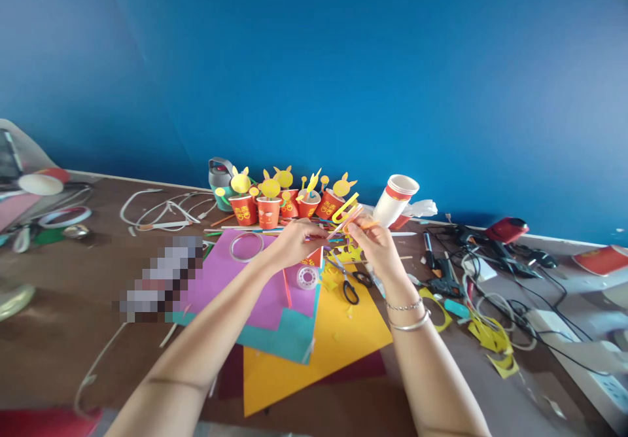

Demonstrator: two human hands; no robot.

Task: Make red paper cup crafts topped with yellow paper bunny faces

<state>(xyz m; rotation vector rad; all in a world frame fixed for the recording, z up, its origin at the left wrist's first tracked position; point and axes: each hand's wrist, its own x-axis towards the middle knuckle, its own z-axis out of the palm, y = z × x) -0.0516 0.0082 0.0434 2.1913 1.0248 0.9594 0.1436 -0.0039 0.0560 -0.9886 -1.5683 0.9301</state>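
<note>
My right hand is closed around several drinking straws, among them a bent yellow straw that sticks up above the fingers. A pinkish straw slants from that bunch toward my left hand, whose fingertips pinch its lower end. Below the hands lie a red paper cup, partly hidden, a roll of clear tape and black-handled scissors. Behind them stand several red paper cups with yellow paper figures on top.
A stack of white-and-red paper cups leans at the back. Purple paper, teal paper and yellow paper overlap on the brown table. Glue guns, tangled cables and a power strip occupy the right; a white cable lies left.
</note>
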